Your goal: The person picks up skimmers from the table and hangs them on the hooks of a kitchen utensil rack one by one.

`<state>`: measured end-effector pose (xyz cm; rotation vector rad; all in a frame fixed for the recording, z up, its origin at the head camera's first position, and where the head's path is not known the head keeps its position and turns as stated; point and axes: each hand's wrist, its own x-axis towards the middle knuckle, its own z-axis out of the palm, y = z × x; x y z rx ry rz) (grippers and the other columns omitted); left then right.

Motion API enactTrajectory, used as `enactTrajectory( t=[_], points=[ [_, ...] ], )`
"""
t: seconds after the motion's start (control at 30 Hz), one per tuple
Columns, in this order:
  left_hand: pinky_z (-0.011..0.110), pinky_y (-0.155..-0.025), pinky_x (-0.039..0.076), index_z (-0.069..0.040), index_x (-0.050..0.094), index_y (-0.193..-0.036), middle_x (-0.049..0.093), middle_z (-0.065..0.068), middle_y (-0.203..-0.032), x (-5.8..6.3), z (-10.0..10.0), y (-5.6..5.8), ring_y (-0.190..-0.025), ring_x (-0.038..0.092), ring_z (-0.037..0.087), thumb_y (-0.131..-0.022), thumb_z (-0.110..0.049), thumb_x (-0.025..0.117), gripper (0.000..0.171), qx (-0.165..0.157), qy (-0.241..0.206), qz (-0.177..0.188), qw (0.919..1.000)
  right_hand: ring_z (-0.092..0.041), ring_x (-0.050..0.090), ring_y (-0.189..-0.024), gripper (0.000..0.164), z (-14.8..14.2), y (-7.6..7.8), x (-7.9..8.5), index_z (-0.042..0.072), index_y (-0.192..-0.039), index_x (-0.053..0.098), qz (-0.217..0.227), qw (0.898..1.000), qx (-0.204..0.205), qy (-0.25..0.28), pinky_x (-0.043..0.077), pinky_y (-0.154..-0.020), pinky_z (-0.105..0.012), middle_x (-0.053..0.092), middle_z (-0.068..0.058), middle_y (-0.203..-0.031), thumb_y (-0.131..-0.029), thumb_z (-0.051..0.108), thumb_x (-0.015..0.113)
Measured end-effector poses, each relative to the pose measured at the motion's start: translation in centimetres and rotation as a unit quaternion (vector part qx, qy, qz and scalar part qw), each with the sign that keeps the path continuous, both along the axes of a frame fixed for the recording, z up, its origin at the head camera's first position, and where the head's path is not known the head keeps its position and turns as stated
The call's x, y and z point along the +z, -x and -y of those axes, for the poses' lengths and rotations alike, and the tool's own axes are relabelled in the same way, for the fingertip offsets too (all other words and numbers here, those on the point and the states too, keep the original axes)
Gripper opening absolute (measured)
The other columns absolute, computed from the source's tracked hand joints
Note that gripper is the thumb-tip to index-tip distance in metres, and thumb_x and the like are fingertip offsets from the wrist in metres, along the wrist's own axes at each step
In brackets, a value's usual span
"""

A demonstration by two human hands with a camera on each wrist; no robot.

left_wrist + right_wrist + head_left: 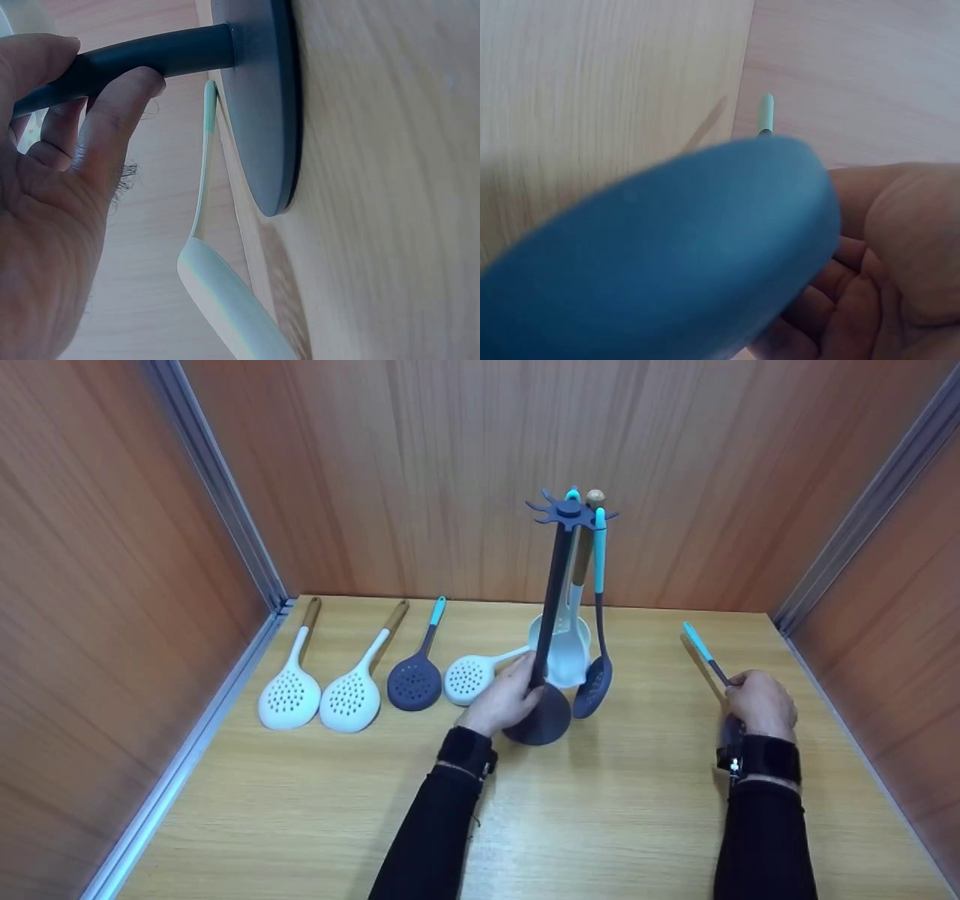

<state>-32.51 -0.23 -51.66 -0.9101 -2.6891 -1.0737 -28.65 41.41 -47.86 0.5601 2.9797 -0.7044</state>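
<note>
My left hand (504, 697) grips the post of a dark utensil stand (551, 607) low down, just above its round base (266, 135). From the hooked top hang a dark slotted spoon (594, 686) with a turquoise handle, a white utensil (568, 656) with a wooden handle, and another pale utensil partly hidden behind. At the right, my right hand (761, 705) holds a dark kitchen utensil by its lower shaft. Its turquoise handle (696, 640) points away, and its broad, smooth head (667, 247) lies toward the wrist.
Left of the stand, two white skimmers (289, 699) (350, 701) with wooden handles, a dark skimmer (414, 682) and a smaller white skimmer (469, 679) lie in a row. Wood-grain panels (465, 472) enclose the table (600, 810) at the back and both sides.
</note>
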Motion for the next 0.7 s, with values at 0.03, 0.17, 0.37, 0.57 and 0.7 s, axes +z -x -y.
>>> enactTrajectory(
  t=[0.03, 0.17, 0.37, 0.57, 0.7],
  points=[
    [0.027, -0.104, 0.043, -0.024, 0.033, -0.146, 0.051, -0.001, -0.133, 0.0, 0.0, 0.0, -0.122, 0.05, 0.008, -0.098, -0.02, 0.056, 0.053, -0.001, 0.0, -0.002, 1.0, -0.043, 0.055, -0.107, 0.033, 0.1, 0.0, 0.1, 0.01, -0.122, 0.064, -0.001, 1.0, 0.002, 0.002, 0.043, -0.069, -0.05, 0.06, -0.021, -0.124, -0.096, 0.026, 0.051],
    [0.026, -0.101, 0.044, -0.022, 0.034, -0.144, 0.051, -0.003, -0.127, 0.0, 0.1, -0.1, -0.118, 0.051, 0.007, -0.098, -0.02, 0.056, 0.051, -0.002, 0.003, -0.006, 1.0, -0.043, 0.056, -0.108, 0.035, 0.3, 0.0, 0.5, 0.009, -0.124, 0.062, -0.004, 1.0, 0.013, 0.006, 0.045, -0.07, -0.05, 0.062, -0.02, -0.121, -0.096, 0.025, 0.049],
    [0.026, -0.101, 0.044, -0.022, 0.037, -0.141, 0.052, -0.004, -0.123, 0.0, 0.0, 0.0, -0.117, 0.052, 0.007, -0.097, -0.02, 0.057, 0.048, -0.002, 0.0, -0.002, 1.0, -0.042, 0.056, -0.109, 0.038, 0.5, 0.0, 1.0, 0.006, -0.127, 0.058, -0.002, 0.999, 0.027, 0.017, 0.044, -0.075, -0.054, 0.069, -0.013, -0.11, -0.097, 0.027, 0.048],
    [0.026, -0.101, 0.044, -0.023, 0.039, -0.137, 0.052, -0.005, -0.12, 0.1, -0.1, 0.0, -0.116, 0.052, 0.007, -0.097, -0.019, 0.057, 0.044, -0.001, -0.001, 0.004, 1.0, -0.039, 0.057, -0.11, 0.041, 0.9, -0.1, 1.7, 0.004, -0.129, 0.056, -0.01, 0.999, 0.042, 0.03, 0.043, -0.084, -0.057, 0.071, -0.012, -0.108, -0.097, 0.027, 0.048],
    [0.026, -0.102, 0.043, -0.023, 0.037, -0.14, 0.052, -0.004, -0.123, 0.2, -0.1, 0.0, -0.119, 0.051, 0.007, -0.097, -0.019, 0.057, 0.048, -0.001, 0.001, 0.006, 1.0, -0.036, 0.059, -0.108, 0.042, 1.3, -0.1, 2.1, 0.002, -0.131, 0.055, -0.023, 0.998, 0.048, 0.039, 0.043, -0.086, -0.057, 0.07, -0.013, -0.109, -0.097, 0.026, 0.049]
  ],
)
